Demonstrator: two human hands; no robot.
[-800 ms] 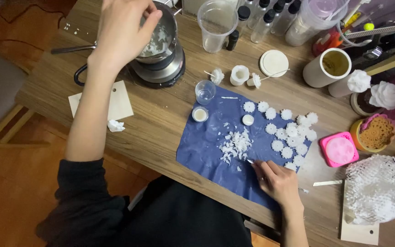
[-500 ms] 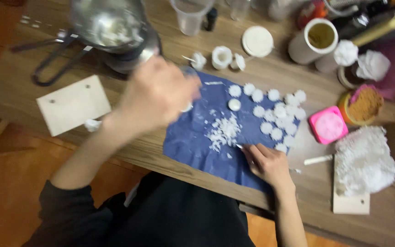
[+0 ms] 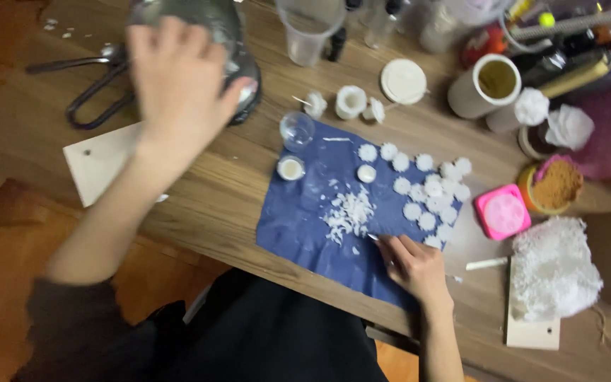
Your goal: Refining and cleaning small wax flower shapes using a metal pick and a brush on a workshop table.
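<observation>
My left hand (image 3: 178, 81) hovers, blurred, over a metal pot (image 3: 231, 28) at the table's far left; only its back shows, with a white speck at the fingertips. My right hand (image 3: 413, 265) rests on a blue cloth (image 3: 295, 230) and pinches a small thin tool (image 3: 374, 238), its tip touching a pile of white shavings (image 3: 348, 212). Several white flower-shaped pieces (image 3: 427, 192) lie on the cloth's far right. A small white-filled cup (image 3: 291, 168) and a clear glass cup (image 3: 296, 129) stand at the cloth's far left corner.
Dark tongs (image 3: 93, 92) lie left of the pot, a white card (image 3: 97, 166) below them. Behind the cloth are a plastic beaker (image 3: 309, 32), a round lid (image 3: 403, 80) and a paper cup (image 3: 486, 85). A pink mould (image 3: 503, 212), white netting (image 3: 556, 269) and wooden board (image 3: 532, 332) sit right.
My left hand went from the pot down to the blue cloth near the shavings, then back up over the pot. My right hand stayed on the cloth.
</observation>
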